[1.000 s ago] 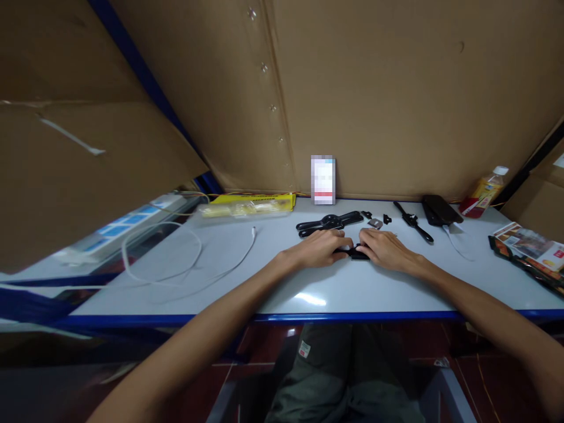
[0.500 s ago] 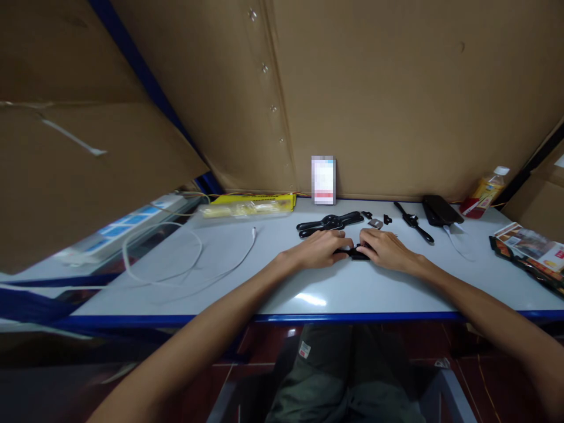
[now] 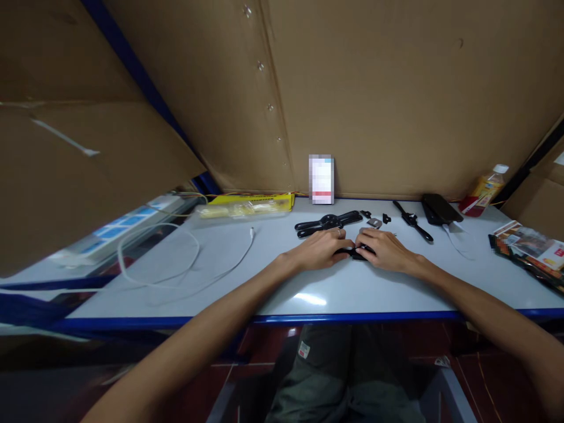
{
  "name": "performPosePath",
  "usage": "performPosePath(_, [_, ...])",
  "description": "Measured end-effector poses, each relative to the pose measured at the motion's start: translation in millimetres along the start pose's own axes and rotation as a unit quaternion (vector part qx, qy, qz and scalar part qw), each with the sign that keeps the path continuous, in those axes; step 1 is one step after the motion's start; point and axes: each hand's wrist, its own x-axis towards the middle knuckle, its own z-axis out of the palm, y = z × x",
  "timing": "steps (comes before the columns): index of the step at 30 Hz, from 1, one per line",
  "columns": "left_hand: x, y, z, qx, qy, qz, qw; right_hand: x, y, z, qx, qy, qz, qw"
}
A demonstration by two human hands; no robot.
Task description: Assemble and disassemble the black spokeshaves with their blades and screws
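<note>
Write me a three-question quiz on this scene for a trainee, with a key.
1. True or false: the right hand is gripping the bottle.
2. Which lies nearest the bottle? a) the yellow packet b) the black device c) the looped cable
3. Fill in the colour: the bottle's cap is ____.

Key: 1. False; its fingers are at a small black part, as are those of the left hand. 2. b 3. white

Just right of the frame's lower centre, the left-hand grip point(image 3: 325, 248) and right-hand grip point(image 3: 382, 249) hold 1 black part point(image 3: 358, 257) at the desk point(image 3: 247, 296). Black handled pieces point(image 3: 328, 221) lie just above; 1 bottle point(image 3: 482, 191) is at right, 1 looped white cable point(image 3: 252, 233) at left.
</note>
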Motion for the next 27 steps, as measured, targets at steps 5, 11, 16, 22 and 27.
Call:
performPosePath(5, [0.4, 2.0, -3.0, 0.001, -0.009, -0.005, 1.0, 0.2, -1.5, -1.2, -0.005, -0.004, -0.003, 1.0])
performPosePath(11, [0.1, -0.4, -1.9, 0.009, -0.005, 0.005, 1.0, 0.1, -4.9, -2.2, -0.005, -0.011, 0.001, 1.0])
performPosePath(16, [-1.1, -2.1, -2.4, 0.01, -0.004, -0.001, 1.0, 2.3, 17.2, -19.7, 0.014, 0.05, 0.015, 0.999])
performPosePath(22, [-0.3, -1.3, -4.7, 0.012, -0.011, -0.009, 1.0, -3.5, 76.2, -48.6, -0.086, 0.023, 0.208, 0.974])
performPosePath(27, [-0.4, -2.1, -3.2, 0.014, -0.011, -0.01, 1.0, -5.9, 96.6, -43.8, -0.065, -0.096, 0.204, 0.972])
